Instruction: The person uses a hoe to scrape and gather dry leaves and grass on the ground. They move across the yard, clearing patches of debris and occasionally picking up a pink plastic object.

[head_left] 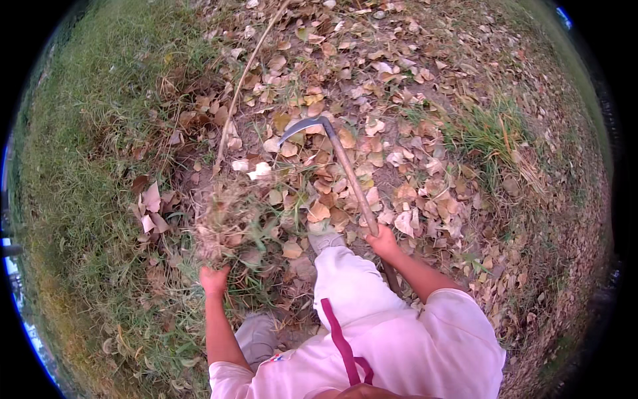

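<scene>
My right hand (383, 242) is wrapped round the wooden handle of a sickle (350, 173). Its curved metal blade hangs over the fallen leaves, with the tip toward the left. Behind my hand, the lower end of the handle runs down beside my right leg. On the left, my left hand (214, 279) is closed on a bunch of dry and green grass (229, 223), whose loose tangled stems spread out beyond the fist. The fingers of that hand are partly hidden by the grass.
Dry leaves (412, 193) cover the ground ahead and to the right. A long thin stick (242, 83) lies beyond the grass bunch. Green grass (100, 133) grows along the left, and a grass tuft (492, 136) stands at the right. My right shoe (325, 238) rests among leaves.
</scene>
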The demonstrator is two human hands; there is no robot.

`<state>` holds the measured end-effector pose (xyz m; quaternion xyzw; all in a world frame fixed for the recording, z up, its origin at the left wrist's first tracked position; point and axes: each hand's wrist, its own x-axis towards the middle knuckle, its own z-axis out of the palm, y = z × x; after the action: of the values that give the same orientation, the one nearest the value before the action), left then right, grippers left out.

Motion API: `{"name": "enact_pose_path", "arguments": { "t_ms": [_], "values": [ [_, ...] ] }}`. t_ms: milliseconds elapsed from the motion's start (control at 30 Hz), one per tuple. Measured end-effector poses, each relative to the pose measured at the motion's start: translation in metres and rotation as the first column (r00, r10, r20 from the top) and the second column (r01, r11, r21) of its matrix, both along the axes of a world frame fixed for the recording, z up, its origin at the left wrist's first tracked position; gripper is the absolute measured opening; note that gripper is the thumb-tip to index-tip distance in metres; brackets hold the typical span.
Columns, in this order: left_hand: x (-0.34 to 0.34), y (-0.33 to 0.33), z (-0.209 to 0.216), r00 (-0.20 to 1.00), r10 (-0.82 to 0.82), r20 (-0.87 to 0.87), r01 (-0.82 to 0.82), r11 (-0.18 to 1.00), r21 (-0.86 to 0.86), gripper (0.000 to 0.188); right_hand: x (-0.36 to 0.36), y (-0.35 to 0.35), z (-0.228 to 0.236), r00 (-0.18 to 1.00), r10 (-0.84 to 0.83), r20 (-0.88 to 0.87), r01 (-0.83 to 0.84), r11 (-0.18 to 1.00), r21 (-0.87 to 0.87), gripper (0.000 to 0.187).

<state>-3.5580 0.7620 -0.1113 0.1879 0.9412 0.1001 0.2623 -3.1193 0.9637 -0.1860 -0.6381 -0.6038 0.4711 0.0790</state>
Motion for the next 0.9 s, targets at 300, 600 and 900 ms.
{"name": "enact_pose_path", "arguments": {
  "t_ms": [300,600,900],
  "values": [
    [0.112,-0.036,0.162,0.995,0.078,-0.067,-0.022,0.798,0.602,0.037,0.165,-0.051,0.023,0.978,-0.208,0.017,0.208,0.977,-0.039,0.028],
    [0.166,-0.03,0.201,0.992,0.089,-0.092,-0.009,0.769,0.639,0.037,0.248,-0.054,0.073,0.96,-0.279,0.037,0.28,0.959,-0.036,0.029],
    [0.202,-0.015,0.215,0.975,-0.024,-0.223,0.15,0.809,0.568,0.041,0.151,-0.011,0.135,0.981,0.102,-0.164,-0.13,0.977,-0.167,0.024]
  ]
}}
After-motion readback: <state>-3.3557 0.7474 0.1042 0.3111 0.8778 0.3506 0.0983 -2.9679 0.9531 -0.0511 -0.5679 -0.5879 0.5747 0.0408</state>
